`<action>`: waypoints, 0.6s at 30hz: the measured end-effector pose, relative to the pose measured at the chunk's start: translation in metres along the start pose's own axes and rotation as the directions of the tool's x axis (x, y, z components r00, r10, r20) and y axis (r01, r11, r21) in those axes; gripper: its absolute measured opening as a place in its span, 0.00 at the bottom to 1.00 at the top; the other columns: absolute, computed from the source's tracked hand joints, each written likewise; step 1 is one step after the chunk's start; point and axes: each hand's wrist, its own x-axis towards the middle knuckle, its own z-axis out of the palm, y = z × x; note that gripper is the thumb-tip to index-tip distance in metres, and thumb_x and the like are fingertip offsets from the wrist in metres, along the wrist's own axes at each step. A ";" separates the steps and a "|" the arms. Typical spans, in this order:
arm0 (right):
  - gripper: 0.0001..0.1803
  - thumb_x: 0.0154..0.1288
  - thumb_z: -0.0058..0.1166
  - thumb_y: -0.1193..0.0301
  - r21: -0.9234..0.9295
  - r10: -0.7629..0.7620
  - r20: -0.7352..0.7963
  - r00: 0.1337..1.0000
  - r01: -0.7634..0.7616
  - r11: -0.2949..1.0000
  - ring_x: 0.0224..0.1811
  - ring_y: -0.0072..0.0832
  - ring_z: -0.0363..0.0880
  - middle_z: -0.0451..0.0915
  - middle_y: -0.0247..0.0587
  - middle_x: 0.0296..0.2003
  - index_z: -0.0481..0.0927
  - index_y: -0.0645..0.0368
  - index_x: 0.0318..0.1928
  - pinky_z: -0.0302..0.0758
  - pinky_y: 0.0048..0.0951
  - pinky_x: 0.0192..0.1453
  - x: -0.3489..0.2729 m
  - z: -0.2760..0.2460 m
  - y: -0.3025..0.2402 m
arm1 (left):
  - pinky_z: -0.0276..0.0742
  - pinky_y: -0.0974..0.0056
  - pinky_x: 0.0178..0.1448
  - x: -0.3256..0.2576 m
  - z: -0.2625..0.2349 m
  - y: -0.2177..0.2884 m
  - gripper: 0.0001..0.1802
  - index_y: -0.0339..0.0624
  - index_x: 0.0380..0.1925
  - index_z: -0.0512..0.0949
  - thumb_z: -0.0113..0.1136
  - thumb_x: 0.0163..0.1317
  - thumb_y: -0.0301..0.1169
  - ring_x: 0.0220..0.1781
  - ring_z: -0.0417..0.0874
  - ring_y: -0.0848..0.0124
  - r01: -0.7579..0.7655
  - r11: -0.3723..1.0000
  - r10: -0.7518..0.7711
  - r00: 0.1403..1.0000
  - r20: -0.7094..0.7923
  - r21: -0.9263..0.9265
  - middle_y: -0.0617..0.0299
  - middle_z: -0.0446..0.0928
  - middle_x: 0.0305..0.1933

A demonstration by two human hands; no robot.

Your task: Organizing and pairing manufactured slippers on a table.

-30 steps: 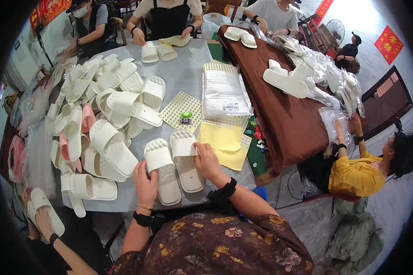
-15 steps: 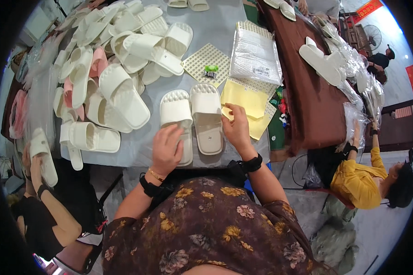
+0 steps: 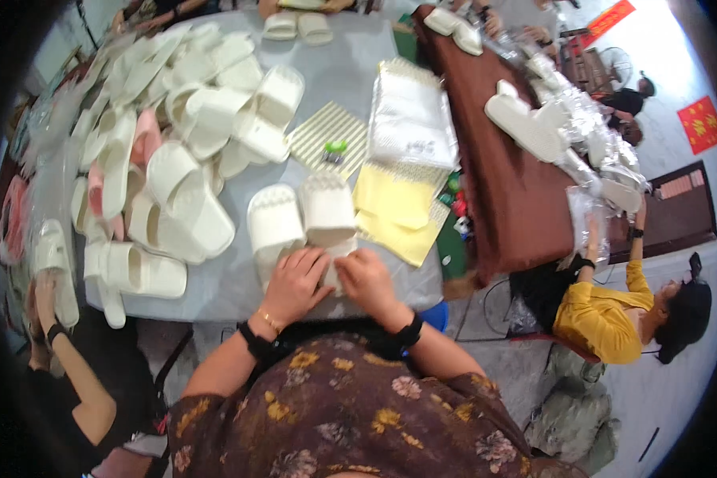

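heap of cream foam slippers [image 3: 175, 151] at far left. left hand [image 3: 293, 284] lies flat on the near cream slipper pair [image 3: 299, 219], which runs lengthwise away from it; right hand [image 3: 366, 279] pinches the heel end.

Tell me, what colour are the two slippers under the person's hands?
The pair of slippers is cream-white, seen best in the head view.

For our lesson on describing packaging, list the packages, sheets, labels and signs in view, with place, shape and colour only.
Stack of clear plastic bags: on the grey table, beyond the yellow sheets; rectangular, shiny.
Pale yellow sheets: right of the white slippers; rectangular.
Striped sheet: table centre; a small green object lies on it.
Red square sign: far right, yellow marks.
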 end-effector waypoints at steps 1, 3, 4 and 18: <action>0.08 0.57 0.60 0.75 -0.040 -0.004 0.008 1.000 0.005 0.999 0.39 0.47 0.77 0.77 0.46 0.34 0.81 0.59 0.39 0.75 0.42 0.43 -0.002 0.002 0.002 | 0.66 0.54 0.64 0.000 0.001 0.001 0.32 0.41 0.57 0.74 0.68 0.55 0.43 0.64 0.72 0.59 0.010 1.000 -0.010 1.000 0.010 0.002 0.57 0.74 0.59; 0.05 0.59 0.59 0.74 -0.070 -0.024 0.004 1.000 0.024 0.997 0.38 0.45 0.77 0.76 0.45 0.33 0.80 0.58 0.36 0.75 0.41 0.42 0.000 -0.001 -0.003 | 0.66 0.54 0.64 0.001 -0.001 0.003 0.32 0.41 0.58 0.74 0.68 0.55 0.44 0.64 0.72 0.59 -0.007 1.000 0.007 1.000 -0.001 0.019 0.57 0.74 0.60; 0.04 0.59 0.58 0.74 -0.084 -0.030 0.021 0.999 0.031 0.996 0.38 0.44 0.77 0.76 0.45 0.33 0.80 0.58 0.35 0.75 0.41 0.42 -0.001 -0.002 -0.005 | 0.66 0.54 0.65 -0.001 -0.001 0.004 0.33 0.41 0.58 0.74 0.68 0.55 0.44 0.65 0.71 0.59 0.008 0.999 -0.009 1.000 0.014 0.038 0.58 0.74 0.60; 0.04 0.63 0.55 0.73 -0.132 0.114 0.172 0.979 -0.091 0.987 0.38 0.51 0.77 0.76 0.49 0.32 0.76 0.59 0.35 0.75 0.47 0.42 0.013 -0.002 -0.004 | 0.65 0.53 0.66 0.001 0.002 0.001 0.34 0.43 0.60 0.73 0.67 0.56 0.46 0.66 0.70 0.61 0.009 0.999 -0.010 0.999 0.031 0.047 0.59 0.73 0.62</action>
